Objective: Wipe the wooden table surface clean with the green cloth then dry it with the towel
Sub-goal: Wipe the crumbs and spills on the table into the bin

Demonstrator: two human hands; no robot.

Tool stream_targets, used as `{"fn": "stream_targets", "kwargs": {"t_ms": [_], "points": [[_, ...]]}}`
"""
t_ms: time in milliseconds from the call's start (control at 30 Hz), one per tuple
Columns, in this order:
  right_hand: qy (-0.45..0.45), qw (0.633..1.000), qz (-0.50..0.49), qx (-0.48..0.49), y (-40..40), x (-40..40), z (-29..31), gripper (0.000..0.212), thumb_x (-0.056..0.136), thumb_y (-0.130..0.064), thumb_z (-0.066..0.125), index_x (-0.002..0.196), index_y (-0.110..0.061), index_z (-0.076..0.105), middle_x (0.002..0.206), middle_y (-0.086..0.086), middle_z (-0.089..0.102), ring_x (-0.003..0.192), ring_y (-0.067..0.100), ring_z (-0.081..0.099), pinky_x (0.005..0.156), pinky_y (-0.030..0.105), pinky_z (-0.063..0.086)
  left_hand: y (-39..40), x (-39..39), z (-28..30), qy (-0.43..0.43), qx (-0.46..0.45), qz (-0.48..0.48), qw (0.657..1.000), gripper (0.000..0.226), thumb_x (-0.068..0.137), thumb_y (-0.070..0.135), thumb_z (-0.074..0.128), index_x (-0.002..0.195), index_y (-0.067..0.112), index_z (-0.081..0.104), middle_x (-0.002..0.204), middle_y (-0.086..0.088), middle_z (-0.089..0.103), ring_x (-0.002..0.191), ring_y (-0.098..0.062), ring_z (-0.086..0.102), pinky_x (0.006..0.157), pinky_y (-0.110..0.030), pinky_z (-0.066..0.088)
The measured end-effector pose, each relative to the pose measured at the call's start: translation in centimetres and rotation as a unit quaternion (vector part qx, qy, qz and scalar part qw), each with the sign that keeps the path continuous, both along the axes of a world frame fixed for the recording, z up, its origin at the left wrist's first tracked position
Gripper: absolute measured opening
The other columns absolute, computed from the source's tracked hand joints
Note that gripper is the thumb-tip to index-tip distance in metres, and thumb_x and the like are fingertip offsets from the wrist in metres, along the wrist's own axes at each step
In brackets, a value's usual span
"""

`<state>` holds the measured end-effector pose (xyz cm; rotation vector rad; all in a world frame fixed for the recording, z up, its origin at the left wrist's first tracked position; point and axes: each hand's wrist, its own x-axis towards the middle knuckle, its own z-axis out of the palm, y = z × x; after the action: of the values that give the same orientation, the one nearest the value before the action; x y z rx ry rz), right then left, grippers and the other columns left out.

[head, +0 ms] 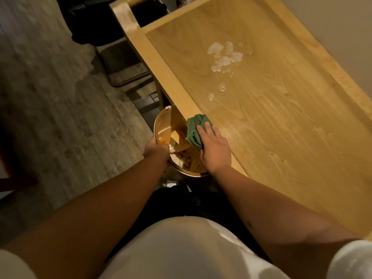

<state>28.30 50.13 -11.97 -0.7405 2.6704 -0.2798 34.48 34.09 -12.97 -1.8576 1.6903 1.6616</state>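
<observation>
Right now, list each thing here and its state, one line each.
Table: partly wiped, wet sheen near the cloth.
Foam: white patches and drops on the table, not yet wiped.
Cloth: bunched at the table edge, hanging over the bin.
Bin: held below the table edge, scraps inside.
Right hand: pressed flat on the cloth.
Left hand: gripping the bin rim.
Towel: not in view.

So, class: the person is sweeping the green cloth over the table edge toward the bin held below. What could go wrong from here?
1. The green cloth under the right hand overhangs the table edge, so debris might miss the bin the left hand holds.
2. The foamy spill further up is still unwiped and may spread if dragged.
</observation>
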Motion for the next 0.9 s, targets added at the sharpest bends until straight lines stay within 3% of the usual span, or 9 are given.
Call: {"fn": "stream_targets", "kwargs": {"t_ms": [167, 267, 367, 467, 633, 733, 833, 900], "points": [[-0.021, 1.000, 0.000, -0.012, -0.6, 0.7, 0.6, 0.073, 0.092, -0.009, 0.057, 0.156, -0.025, 0.026, 0.165, 0.004, 0.021, 0.150, 0.030, 0.019, 0.117, 0.044, 0.024, -1.5, 0.3, 0.3, 0.015, 0.004, -0.019, 1.000, 0.033, 0.092, 0.012, 0.066, 0.123, 0.021, 0.070, 0.113, -0.010, 0.073, 0.106, -0.037, 0.068, 0.096, -0.050, 0.057], [-0.034, 0.999, 0.001, -0.026, -1.1, 1.1, 1.0, 0.072, 0.092, -0.007, 0.056, 0.156, -0.026, 0.027, 0.165, 0.003, 0.021, 0.151, 0.028, 0.019, 0.118, 0.042, 0.024, -2.0, 0.6, 0.5, 0.023, 0.032, 0.001, 0.999, 0.036, 0.093, 0.014, 0.066, 0.128, 0.025, 0.068, 0.111, -0.009, 0.073, 0.101, -0.037, 0.070, 0.090, -0.054, 0.060], [-0.057, 0.996, -0.014, -0.067, -2.3, 1.8, 1.2, 0.069, 0.093, -0.005, 0.054, 0.155, -0.026, 0.030, 0.164, 0.001, 0.025, 0.151, 0.026, 0.020, 0.119, 0.041, 0.024, -2.3, 0.5, 0.5, 0.035, 0.056, 0.020, 0.998, 0.038, 0.092, 0.014, 0.070, 0.127, 0.026, 0.068, 0.111, -0.010, 0.072, 0.100, -0.037, 0.070, 0.085, -0.057, 0.061], [-0.090, 0.986, -0.036, -0.133, -3.1, 2.0, 1.3, 0.065, 0.093, -0.003, 0.052, 0.152, -0.024, 0.036, 0.161, 0.002, 0.033, 0.149, 0.024, 0.026, 0.120, 0.038, 0.027, -2.7, 0.3, 0.2, 0.035, 0.055, 0.022, 0.998, 0.038, 0.093, 0.010, 0.068, 0.128, 0.024, 0.068, 0.115, -0.012, 0.072, 0.104, -0.038, 0.069, 0.090, -0.058, 0.059], [-0.160, 0.928, -0.191, -0.278, -3.7, -1.1, 2.7, 0.059, 0.092, 0.002, 0.049, 0.146, -0.022, 0.048, 0.139, 0.003, 0.059, 0.123, 0.020, 0.057, 0.101, 0.017, 0.037, -3.3, -0.5, -0.1, 0.014, 0.007, 0.003, 1.000, 0.038, 0.092, 0.011, 0.066, 0.129, 0.021, 0.068, 0.113, -0.013, 0.072, 0.102, -0.039, 0.069, 0.088, -0.054, 0.061], [-0.160, 0.903, -0.253, -0.309, -3.7, -5.3, 3.8, 0.058, 0.095, 0.001, 0.047, 0.146, -0.026, 0.047, 0.132, 0.000, 0.059, 0.102, 0.009, 0.062, 0.090, 0.023, 0.053, -3.9, -1.5, -0.1, 0.002, -0.009, -0.014, 1.000, 0.037, 0.091, 0.011, 0.066, 0.127, 0.020, 0.068, 0.115, -0.014, 0.071, 0.105, -0.041, 0.067, 0.090, -0.054, 0.059], [-0.104, 0.907, -0.273, -0.303, -2.4, -10.7, 4.8, 0.059, 0.095, 0.000, 0.047, 0.146, -0.029, 0.047, 0.122, -0.004, 0.058, 0.084, -0.002, 0.057, 0.067, 0.007, 0.046, -4.4, -2.5, 0.1, -0.010, -0.010, 0.002, 1.000, 0.039, 0.092, 0.009, 0.063, 0.129, 0.020, 0.066, 0.118, -0.014, 0.069, 0.108, -0.040, 0.067, 0.091, -0.055, 0.059], [-0.057, 0.917, -0.275, -0.284, -0.9, -14.7, 5.4, 0.059, 0.093, -0.001, 0.046, 0.146, -0.027, 0.048, 0.127, 0.001, 0.061, 0.097, 0.006, 0.058, 0.082, 0.010, 0.040, -4.7, -2.8, 0.1, -0.010, -0.013, 0.000, 1.000, 0.038, 0.093, 0.012, 0.064, 0.130, 0.019, 0.066, 0.120, -0.014, 0.068, 0.110, -0.040, 0.066, 0.092, -0.056, 0.058]]}}
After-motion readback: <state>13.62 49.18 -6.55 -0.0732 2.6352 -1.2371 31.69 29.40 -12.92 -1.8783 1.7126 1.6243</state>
